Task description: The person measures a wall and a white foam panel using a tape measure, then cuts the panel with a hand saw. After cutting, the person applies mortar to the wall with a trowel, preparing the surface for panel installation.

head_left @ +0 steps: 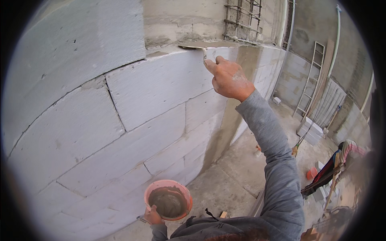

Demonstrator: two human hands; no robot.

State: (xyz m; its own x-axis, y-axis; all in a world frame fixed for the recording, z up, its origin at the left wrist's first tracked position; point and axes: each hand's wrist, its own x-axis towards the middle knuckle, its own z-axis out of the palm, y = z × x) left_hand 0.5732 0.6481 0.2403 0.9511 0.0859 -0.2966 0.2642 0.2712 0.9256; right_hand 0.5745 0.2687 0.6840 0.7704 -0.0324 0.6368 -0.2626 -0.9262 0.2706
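My right hand (231, 78) is closed around the handle of a trowel (193, 47), whose thin blade lies level along the top edge of the block wall (161, 82). Grey mortar (219, 44) covers the ledge beside the blade. Low down, my left hand (152, 216) grips the rim of an orange-pink bucket (150, 188), thumb over the edge. Wet grey mortar (167, 201) fills much of the bucket. Part of the trowel handle is hidden inside my fist.
A higher block (88, 36) rises left of the ledge. Rebar (243, 18) stands behind the wall. Across the concrete floor (225, 180) are a ladder (309, 80), stacked white blocks (310, 130), a red bucket (311, 173) and a blurred person (350, 150) at right.
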